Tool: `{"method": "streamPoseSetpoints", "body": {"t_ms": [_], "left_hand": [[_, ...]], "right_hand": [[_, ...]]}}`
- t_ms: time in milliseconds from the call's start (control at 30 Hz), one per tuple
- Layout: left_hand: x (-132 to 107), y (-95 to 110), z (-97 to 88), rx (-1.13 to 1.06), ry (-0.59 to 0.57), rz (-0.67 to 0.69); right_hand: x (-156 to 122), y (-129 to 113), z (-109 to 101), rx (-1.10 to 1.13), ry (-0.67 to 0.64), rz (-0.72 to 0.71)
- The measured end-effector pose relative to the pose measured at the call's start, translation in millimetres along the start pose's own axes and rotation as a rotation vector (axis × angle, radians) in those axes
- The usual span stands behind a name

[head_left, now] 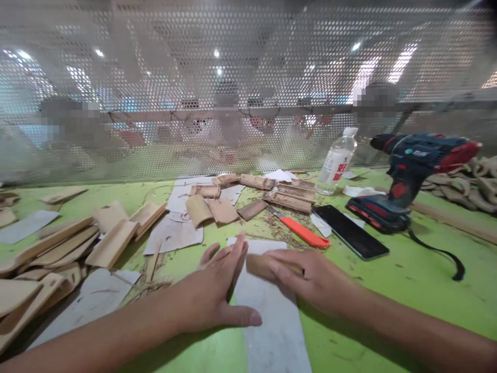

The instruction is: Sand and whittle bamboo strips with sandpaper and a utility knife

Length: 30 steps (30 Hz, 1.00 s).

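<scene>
My right hand (306,274) is closed around a small curved piece of bamboo (259,266), holding it just over or on a long strip of white paper (272,321); whether the two touch I cannot tell. To its left, my left hand (221,290) has its fingers stretched out and the thumb spread over the paper's left edge. Nothing shows in that hand. Beyond the hands, an orange utility knife (305,231) lies with its blade towards several cut bamboo pieces (200,210).
A black phone (349,231) and a cordless drill (411,171) stand at the right, near a plastic bottle (337,163). Bamboo pieces (112,241) pile up on the left. A perforated metal screen (248,93) closes off the back of the green table (438,316).
</scene>
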<state>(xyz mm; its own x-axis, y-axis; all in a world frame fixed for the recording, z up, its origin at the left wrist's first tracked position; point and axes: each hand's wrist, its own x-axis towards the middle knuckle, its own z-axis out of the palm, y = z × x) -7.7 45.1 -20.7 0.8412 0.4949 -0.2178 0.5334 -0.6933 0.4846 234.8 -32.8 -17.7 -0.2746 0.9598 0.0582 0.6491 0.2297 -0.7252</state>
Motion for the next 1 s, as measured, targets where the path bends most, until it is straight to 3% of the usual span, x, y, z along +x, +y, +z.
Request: {"method": "streamPoseSetpoints", "body": {"t_ms": [67, 200, 367, 533, 667, 767, 1000], "left_hand": [[0.7, -1.6, 1.4, 0.000, 0.021, 0.021], [1.6, -4.1, 2.7, -0.003, 0.018, 0.038], [-0.2, -3.9, 1.4, 0.007, 0.027, 0.035], [0.1, -0.5, -1.6, 0.008, -0.011, -0.012], [2.7, 3.2, -6.8, 0.027, -0.017, -0.071], [4.4, 6.9, -12.3, 0.051, -0.053, -0.112], [0.2, 7.1, -7.9, 0.012, -0.020, -0.109]], "right_hand": [[-0.8, -1.9, 0.4, -0.028, 0.035, 0.007], [-3.9, -8.3, 3.1, 0.098, -0.124, 0.028], [-4.7, -8.7, 1.8, 0.025, 0.033, 0.047], [-2.6, -5.8, 2.0, 0.066, -0.072, 0.039], [8.2, 9.8, -4.2, -0.103, 0.143, 0.052], [14.6, 22.3, -8.6, -0.030, 0.292, 0.036], [9.2, 18.6, -7.1, 0.152, 0.281, -0.023]]}}
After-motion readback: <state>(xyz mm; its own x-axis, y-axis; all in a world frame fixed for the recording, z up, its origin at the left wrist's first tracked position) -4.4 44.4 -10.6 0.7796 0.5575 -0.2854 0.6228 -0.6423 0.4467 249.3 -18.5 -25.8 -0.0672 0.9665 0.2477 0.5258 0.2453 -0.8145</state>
